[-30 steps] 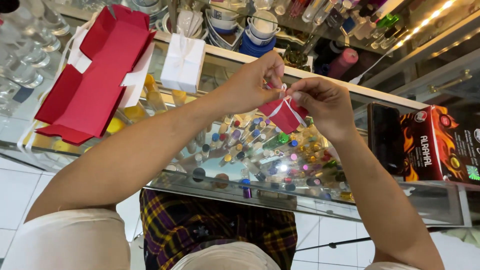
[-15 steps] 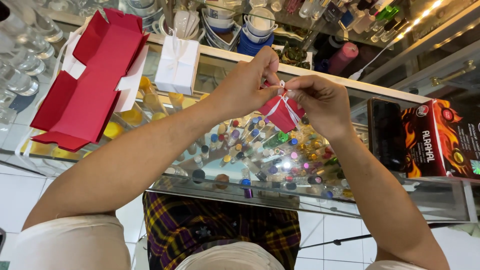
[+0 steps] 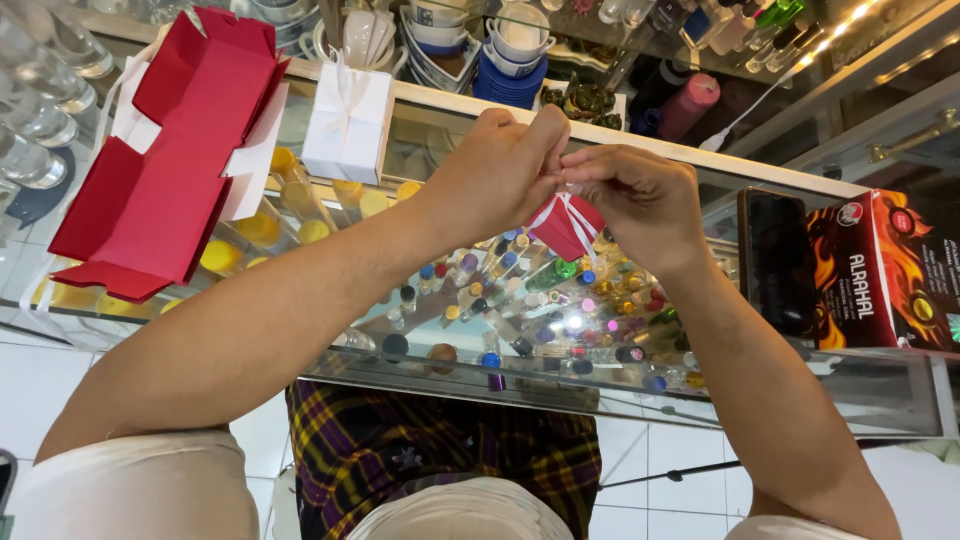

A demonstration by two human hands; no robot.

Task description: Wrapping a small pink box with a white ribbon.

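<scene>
Both my hands meet above a glass counter (image 3: 850, 385). Between them hangs a small red gift box (image 3: 562, 228) with a white ribbon (image 3: 578, 215) crossed over it. My left hand (image 3: 495, 170) pinches the ribbon at the top of the box with thumb and forefinger. Close against it, my right hand (image 3: 640, 195) grips the ribbon's other end, its fingers curled over the box's upper right side. The knot itself is hidden by my fingertips.
Flat unfolded red box blanks (image 3: 165, 160) lie at the left of the counter. A finished white box with a bow (image 3: 348, 122) stands behind them. A dark phone (image 3: 775, 265) and a red-and-black carton (image 3: 885, 270) lie at right. Many small bottles (image 3: 520, 310) fill the case below.
My hands have drawn slightly closer together over the red box and sit a little higher in view; the ribbon ends are pulled in tighter.
</scene>
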